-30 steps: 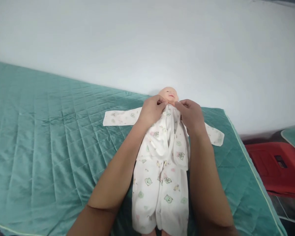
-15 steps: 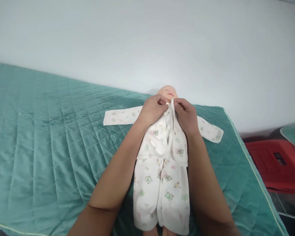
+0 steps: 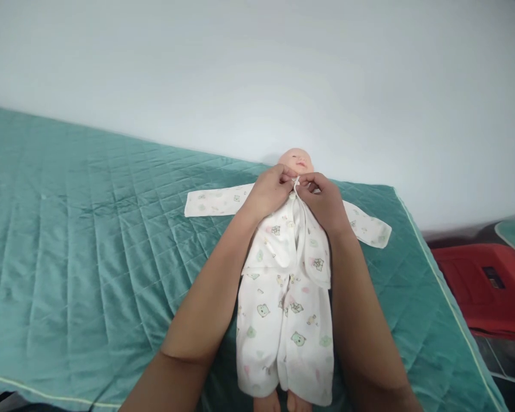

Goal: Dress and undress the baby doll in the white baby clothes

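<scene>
A baby doll lies on its back, dressed in a white printed baby shirt and matching pants. Both sleeves stretch out sideways. At the neckline, my left hand pinches one front edge of the shirt. My right hand grips the opposite edge, and the two edges meet between my fingertips just under the doll's chin. Lower down, the shirt front hangs apart. My fingers hide whatever fastening may be at the collar. The doll's feet show below the pant legs.
A green quilted cover lies under the doll, with its piped edge on the right. A pale wall rises directly behind the doll's head. Beyond the right edge stands a red plastic object, perhaps a stool.
My hands have come closer together, bringing the two collar edges into contact. The whole view has shifted slightly.
</scene>
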Tool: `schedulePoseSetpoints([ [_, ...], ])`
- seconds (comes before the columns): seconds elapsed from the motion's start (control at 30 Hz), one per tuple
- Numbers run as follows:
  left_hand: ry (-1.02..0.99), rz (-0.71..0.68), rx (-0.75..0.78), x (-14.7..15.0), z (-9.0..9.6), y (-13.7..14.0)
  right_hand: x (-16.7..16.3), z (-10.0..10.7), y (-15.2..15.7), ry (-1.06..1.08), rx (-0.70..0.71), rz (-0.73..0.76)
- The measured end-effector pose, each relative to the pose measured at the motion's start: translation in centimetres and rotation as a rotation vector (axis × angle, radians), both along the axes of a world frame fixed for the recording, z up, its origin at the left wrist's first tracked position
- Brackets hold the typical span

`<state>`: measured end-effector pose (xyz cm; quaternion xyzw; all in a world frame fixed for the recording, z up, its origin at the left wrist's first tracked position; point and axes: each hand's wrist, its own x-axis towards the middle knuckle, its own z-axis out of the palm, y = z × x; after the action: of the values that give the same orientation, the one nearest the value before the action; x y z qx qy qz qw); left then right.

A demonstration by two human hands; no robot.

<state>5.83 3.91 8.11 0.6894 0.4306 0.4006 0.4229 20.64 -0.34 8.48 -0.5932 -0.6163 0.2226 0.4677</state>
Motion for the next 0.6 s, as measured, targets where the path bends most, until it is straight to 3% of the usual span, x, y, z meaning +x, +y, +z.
schedulePoseSetpoints([
  [0.4,0.163,0.058,0.044,0.04,0.36,-0.29,-0.18,0.00,0.02,0.046,-0.106,0.000],
  [0.6,0.220,0.015,0.156,-0.18,0.73,-0.71,0.31,-0.52,-0.17,-0.006,-0.061,0.002],
])
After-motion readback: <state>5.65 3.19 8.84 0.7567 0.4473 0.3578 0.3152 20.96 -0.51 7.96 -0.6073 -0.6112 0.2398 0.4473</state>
